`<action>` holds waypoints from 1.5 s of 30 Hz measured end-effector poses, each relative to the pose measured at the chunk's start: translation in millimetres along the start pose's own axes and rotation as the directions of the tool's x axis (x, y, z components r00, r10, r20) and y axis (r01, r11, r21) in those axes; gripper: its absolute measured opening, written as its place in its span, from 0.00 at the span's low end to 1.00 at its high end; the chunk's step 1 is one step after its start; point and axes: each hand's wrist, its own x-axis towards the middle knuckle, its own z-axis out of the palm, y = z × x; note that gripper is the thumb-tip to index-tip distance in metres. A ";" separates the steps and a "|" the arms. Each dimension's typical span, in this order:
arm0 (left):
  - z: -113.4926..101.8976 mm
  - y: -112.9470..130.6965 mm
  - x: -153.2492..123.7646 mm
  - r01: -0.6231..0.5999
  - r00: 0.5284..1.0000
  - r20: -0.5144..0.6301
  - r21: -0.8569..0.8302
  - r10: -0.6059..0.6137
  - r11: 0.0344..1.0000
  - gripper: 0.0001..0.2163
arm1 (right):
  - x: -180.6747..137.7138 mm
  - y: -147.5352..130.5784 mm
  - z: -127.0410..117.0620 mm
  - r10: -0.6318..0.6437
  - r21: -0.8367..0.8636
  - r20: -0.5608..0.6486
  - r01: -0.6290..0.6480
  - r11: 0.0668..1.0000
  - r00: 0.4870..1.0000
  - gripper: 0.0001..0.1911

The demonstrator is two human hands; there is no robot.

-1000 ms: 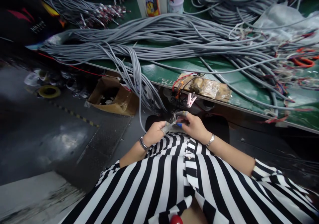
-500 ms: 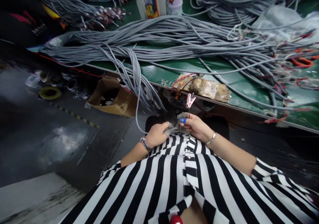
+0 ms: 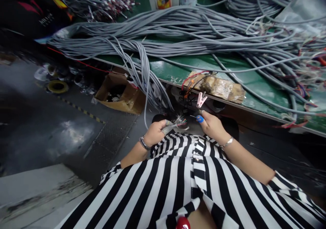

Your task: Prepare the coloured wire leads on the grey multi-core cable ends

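My left hand [image 3: 156,132], with grey finger covers on thumb and finger, is closed on a grey cable [image 3: 174,125]. From the cable's stripped end fan out several coloured wires [image 3: 181,122] and fine pale strands. To the right, apart from those wires, my right hand [image 3: 213,126] is closed in a pinch, with blue wrapped round one finger. A thin pointed tool [image 3: 193,116] sticks out leftward from its fingertips; its exact kind is too small to tell. Just above that hand, a pink clip [image 3: 201,100] hangs at the table edge.
Long grey cable bundles [image 3: 163,49] lie across the green table [image 3: 175,69], some drooping over its edge. A taped cardboard piece [image 3: 219,88] sits at that edge. On the floor at left are an open cardboard box [image 3: 119,95] and a yellow ring [image 3: 58,86].
My hands have moved apart: the right went rightward with the thin tool, the left slightly left. The cable's coloured wire ends now show between them. The whole view has shifted a little.
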 end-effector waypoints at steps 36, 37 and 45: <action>-2.2 13.9 4.1 -0.149 0.988 0.037 -0.004 0.149 0.989 0.09 | -6.0 -22.0 1.8 -0.322 -0.197 -0.070 0.303 0.932 0.944 0.19; -2.1 14.2 4.1 -0.155 0.987 0.038 0.005 0.155 0.988 0.09 | -6.2 -21.9 2.5 -0.327 -0.195 -0.065 0.309 0.931 0.943 0.19; -1.7 19.8 4.3 -0.137 0.989 0.048 -0.032 0.139 0.990 0.09 | -6.2 -22.8 2.4 -0.333 -0.159 -0.045 0.322 0.933 0.942 0.18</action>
